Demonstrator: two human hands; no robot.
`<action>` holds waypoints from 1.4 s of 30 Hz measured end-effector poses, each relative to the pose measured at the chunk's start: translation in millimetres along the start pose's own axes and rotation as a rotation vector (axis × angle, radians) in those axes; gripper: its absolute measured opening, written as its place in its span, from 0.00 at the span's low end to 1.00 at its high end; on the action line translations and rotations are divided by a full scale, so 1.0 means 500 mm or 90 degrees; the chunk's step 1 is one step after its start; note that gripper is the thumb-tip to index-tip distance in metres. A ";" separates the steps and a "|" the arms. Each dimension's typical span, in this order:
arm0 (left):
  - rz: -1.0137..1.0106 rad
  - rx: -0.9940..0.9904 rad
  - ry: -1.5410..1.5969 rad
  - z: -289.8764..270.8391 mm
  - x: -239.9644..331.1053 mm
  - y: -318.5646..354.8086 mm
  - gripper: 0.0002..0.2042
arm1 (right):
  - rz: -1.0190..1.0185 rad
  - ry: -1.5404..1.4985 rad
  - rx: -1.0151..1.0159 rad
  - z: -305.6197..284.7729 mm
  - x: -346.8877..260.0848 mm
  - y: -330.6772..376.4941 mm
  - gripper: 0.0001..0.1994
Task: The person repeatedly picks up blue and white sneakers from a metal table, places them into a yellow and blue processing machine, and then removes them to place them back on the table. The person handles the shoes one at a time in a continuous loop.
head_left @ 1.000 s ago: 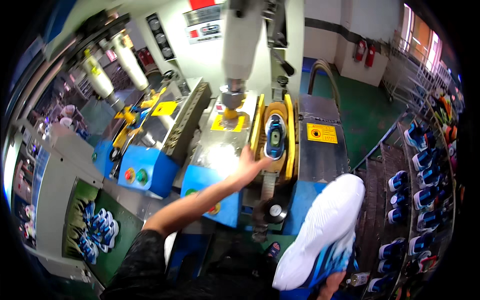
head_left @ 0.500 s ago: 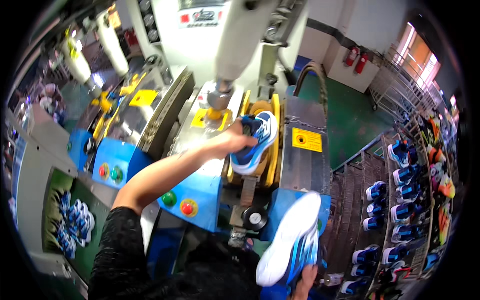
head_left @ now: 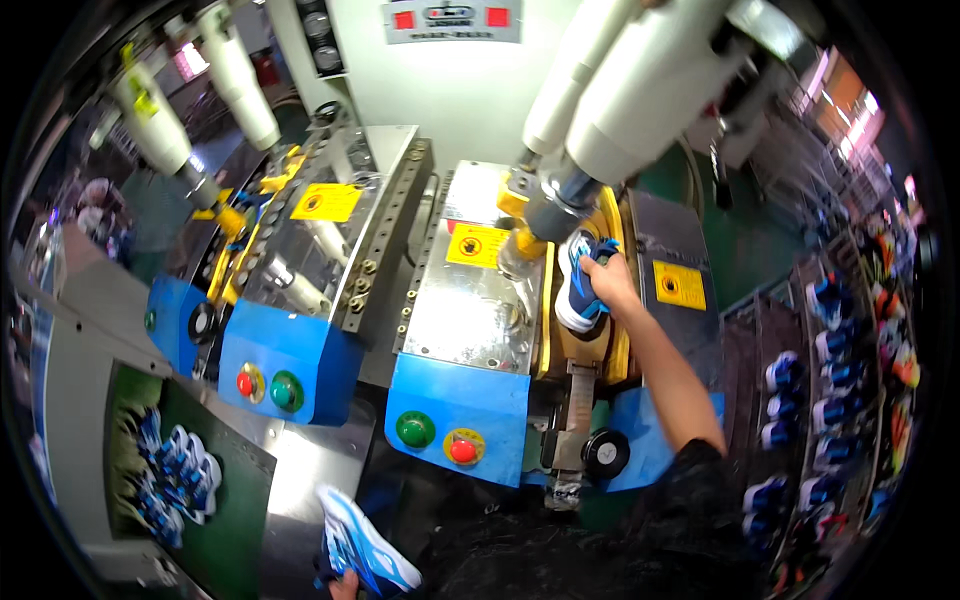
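Right now your right hand is closed around the heel end of the blue-and-white sports shoe. That shoe sits in the yellow-sided cradle of the right-hand press, just under the grey metal ram. Your left hand, barely in view at the near edge, grips a second white-and-blue sports shoe, low and well apart from the machine.

Handle the shoe by its heel and sides only, and keep your fingers out from beneath the ram. Hold it square between the yellow rails, sole flat, not tilted. Keep the other shoe and your forearm away from the green round button and the red round button on the blue front panel.
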State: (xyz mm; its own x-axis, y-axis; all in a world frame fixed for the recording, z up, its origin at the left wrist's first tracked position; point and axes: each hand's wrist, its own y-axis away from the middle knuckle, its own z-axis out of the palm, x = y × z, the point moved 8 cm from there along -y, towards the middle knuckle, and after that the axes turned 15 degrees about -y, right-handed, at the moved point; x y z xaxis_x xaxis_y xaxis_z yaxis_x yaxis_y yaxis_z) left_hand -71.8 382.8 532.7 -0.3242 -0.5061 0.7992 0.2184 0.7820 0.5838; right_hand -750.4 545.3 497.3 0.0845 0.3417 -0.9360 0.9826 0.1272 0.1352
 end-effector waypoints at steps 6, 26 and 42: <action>-0.235 0.018 0.076 -0.105 -0.121 -0.011 0.24 | -0.141 0.194 -0.011 0.035 -0.049 0.100 0.32; -0.141 -0.237 -0.127 0.000 -0.016 -0.173 0.22 | -0.650 0.162 -0.283 0.448 -0.243 0.709 0.27; 0.218 0.396 -0.011 -0.411 -0.167 -0.055 0.36 | 0.002 -0.205 -0.785 0.466 0.098 1.198 0.07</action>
State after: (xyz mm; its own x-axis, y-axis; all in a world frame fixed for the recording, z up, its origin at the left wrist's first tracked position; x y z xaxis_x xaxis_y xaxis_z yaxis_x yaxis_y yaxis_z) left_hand 138.5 328.8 479.3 -0.3474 -0.1926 0.9177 -0.2532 0.9616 0.1059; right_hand -119.2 421.5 456.7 0.2933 0.1249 -0.9478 0.1924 0.9634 0.1865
